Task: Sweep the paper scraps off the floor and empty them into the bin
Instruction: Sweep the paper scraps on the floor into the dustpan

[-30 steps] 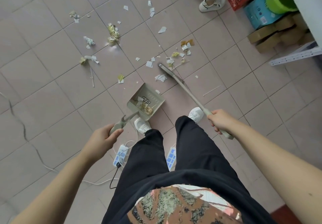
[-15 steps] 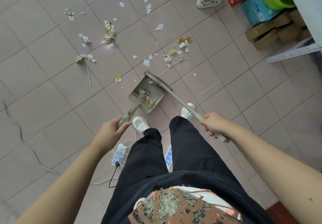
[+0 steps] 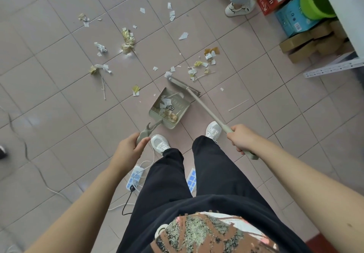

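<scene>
- Since a second ago the broom head (image 3: 184, 86) has been drawn back from the scrap cluster to the far lip of the dustpan (image 3: 184, 108). More white bits are now seen inside the pan.
- Far left: foil and paper scraps (image 3: 128, 40) are scattered on the floor (image 3: 49, 105), well apart from the pan and not yet swept.
- left hand (image 3: 129, 149): fingers are curled round the dustpan handle (image 3: 146, 131), thumb on top. The pan is held with its mouth toward the scraps, and the lip appears to be on the tile.
- A power strip (image 3: 136, 176) with cables is seen just behind the left shoe, to be avoided when stepping.
- The step in hand is judged to be brushing a small batch into the pan. The lip should be kept pressed flat so nothing is pushed under it, and the pan should not be lifted until the stroke is finished.
- The broom head is laid across the pan mouth. One white scrap sits at its left tip, just outside the pan, so the stroke should be angled inward to catch it.
- right hand (image 3: 241, 138): wrapped round the broom handle (image 3: 208, 111) near its end. Short, light strokes are advised, since paper this light is likely to be flicked away by hard ones.
- The next cluster (image 3: 204, 63) lies just beyond the broom, slightly right, and is best taken in one pull.
- Far right: a green tub (image 3: 315, 6) is seen among boxes (image 3: 307, 42). Whether it is the bin cannot be told. Emptying has not yet begun and much sweeping is left.
</scene>
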